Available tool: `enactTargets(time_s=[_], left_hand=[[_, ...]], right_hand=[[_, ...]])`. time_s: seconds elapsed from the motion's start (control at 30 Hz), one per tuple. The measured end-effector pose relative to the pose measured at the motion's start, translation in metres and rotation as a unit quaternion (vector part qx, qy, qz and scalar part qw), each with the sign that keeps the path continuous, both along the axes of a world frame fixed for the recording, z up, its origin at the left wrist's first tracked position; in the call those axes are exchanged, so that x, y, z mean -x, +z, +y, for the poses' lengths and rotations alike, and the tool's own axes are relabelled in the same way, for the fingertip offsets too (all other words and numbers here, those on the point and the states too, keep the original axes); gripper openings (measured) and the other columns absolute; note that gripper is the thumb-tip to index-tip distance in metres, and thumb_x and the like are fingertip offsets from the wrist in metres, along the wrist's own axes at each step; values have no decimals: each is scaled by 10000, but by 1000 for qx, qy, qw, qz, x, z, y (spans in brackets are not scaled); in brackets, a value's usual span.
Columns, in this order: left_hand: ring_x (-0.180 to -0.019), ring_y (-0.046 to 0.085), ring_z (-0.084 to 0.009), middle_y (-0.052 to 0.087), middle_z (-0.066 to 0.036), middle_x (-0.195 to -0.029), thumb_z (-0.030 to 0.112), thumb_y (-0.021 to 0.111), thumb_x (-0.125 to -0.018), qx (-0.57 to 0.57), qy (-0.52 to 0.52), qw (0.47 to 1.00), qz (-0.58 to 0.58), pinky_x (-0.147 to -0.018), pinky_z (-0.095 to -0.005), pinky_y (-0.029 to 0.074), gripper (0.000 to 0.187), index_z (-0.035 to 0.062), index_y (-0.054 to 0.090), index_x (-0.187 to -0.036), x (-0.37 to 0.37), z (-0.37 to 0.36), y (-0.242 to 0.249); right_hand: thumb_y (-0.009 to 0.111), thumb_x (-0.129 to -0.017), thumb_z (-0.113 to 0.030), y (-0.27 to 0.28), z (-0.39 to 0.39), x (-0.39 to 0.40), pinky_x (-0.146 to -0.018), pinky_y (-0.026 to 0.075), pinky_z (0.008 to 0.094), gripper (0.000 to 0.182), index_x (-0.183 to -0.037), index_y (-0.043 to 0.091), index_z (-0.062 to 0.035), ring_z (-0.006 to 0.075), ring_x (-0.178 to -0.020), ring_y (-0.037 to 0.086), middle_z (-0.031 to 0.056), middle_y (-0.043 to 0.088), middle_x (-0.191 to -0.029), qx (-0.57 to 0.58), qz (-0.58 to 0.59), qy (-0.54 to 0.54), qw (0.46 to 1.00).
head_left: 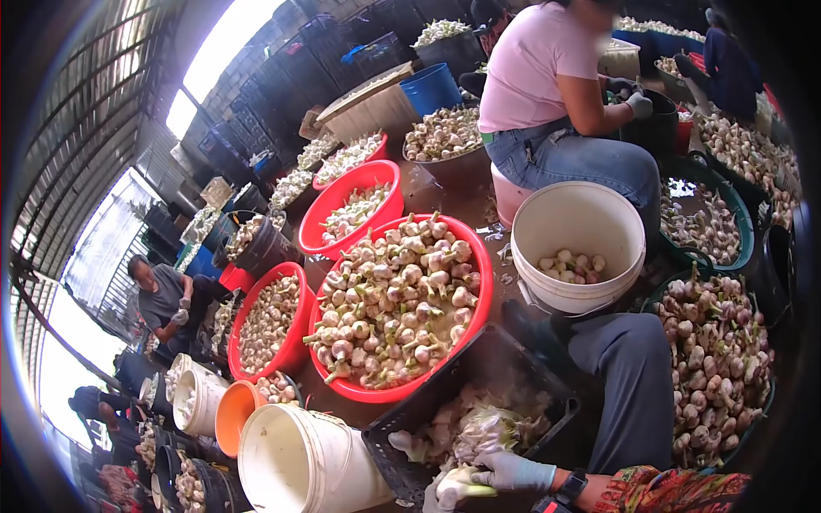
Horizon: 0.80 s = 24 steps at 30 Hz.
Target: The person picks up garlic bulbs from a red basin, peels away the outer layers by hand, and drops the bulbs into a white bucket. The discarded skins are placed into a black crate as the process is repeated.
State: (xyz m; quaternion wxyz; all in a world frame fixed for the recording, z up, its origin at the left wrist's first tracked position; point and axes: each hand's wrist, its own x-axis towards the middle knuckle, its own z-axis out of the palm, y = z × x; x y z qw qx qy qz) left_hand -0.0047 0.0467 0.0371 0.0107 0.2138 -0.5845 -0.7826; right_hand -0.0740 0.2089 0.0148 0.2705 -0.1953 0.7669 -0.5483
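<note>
At the bottom edge, a pale garlic bulb point(462, 487) with a greenish-white stem lies between my two gloved hands. My right hand point(516, 472), in a grey-white glove with a dark watch at the wrist, comes in from the right, its fingers closed on the bulb. On the bulb's other side, my left hand point(433, 498) grips it, mostly cut off by the frame. Just beyond my hands, a black crate point(376, 445) contains a heap of loose garlic skins and leaves point(496, 427).
Past the crate stands a red tub point(489, 282) of garlic. A white bucket point(637, 265) with peeled bulbs stands beyond my knee point(629, 350). At left is another white bucket point(346, 466); at right, a garlic heap point(714, 368). A person in pink point(522, 73) sits ahead.
</note>
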Motion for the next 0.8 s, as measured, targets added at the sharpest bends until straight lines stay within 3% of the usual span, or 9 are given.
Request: enactTargets(time_s=[0.03,0.07,0.13,0.2,0.27,0.37,0.4,0.7,0.8], left_hand=[[-733,611,-160,649,-71,-894,193,533,-909,22,0,1000,0,-644,-251,503,243,21,579,-1075,0,1,0],[-745,613,-159,650,-71,-902,186,539,-910,43,2,999,-1,-657,-250,506,241,20,579,-1080,0,1,0],[-876,602,-147,642,-70,-1003,138,608,-893,-33,-103,994,22,-783,-255,488,258,10,576,-1115,-2,-37,-49],[-864,603,-149,640,-73,-1002,147,606,-894,-23,-64,997,21,-770,-263,490,239,7,585,-1088,-2,-19,-30],[-856,603,-159,635,-87,-1000,118,585,-891,30,-6,999,-10,-758,-282,491,213,1,587,-1069,6,-5,-17],[-897,607,-211,615,-124,-1067,116,575,-861,-157,-62,985,16,-775,-309,503,331,-15,531,-1162,0,-27,-53],[-980,606,-225,611,-129,-1120,298,616,-858,-7,-23,1000,-20,-790,-342,512,505,-48,523,-1214,8,-15,-49],[-1033,566,-184,597,-79,-1142,303,662,-855,-68,-26,997,10,-930,-296,431,504,-32,554,-1217,5,-3,-40],[-802,607,-219,623,-136,-1008,323,613,-884,-145,-5,986,78,-676,-318,491,467,-63,552,-1139,-4,7,5]], right_hand=[[545,-923,-297,-8,-5,-4,-897,453,367,428,-1227,515,3,278,-1023,590,197,606,-1132,52,-35,-7,998],[540,-932,-305,-32,-13,-6,-918,450,352,455,-1284,483,-23,246,-1045,580,146,588,-1182,205,-114,-43,971],[514,-952,-272,-11,-15,-11,-848,466,343,380,-1154,525,49,208,-967,591,116,622,-1065,389,-385,-133,826],[529,-942,-266,-26,-22,-8,-836,471,344,359,-1136,534,37,232,-947,610,148,634,-1043,385,-340,-130,848],[541,-932,-266,-28,-24,-7,-814,475,348,335,-1115,544,15,279,-927,621,199,633,-1004,129,-14,-100,986],[600,-843,-217,-22,-31,-3,-662,481,436,224,-964,541,-38,363,-744,616,193,622,-804,-5,111,-142,984],[616,-813,-197,-28,-33,-1,-637,478,453,213,-943,534,-50,373,-715,611,179,617,-766,-25,148,-168,974],[630,-754,-136,-31,-35,-11,-612,492,481,209,-939,558,-70,383,-674,623,184,626,-739,-142,213,-262,931],[632,-754,-132,-63,-9,12,-657,509,478,171,-900,588,-53,388,-723,639,208,641,-772,-204,142,-353,902]])
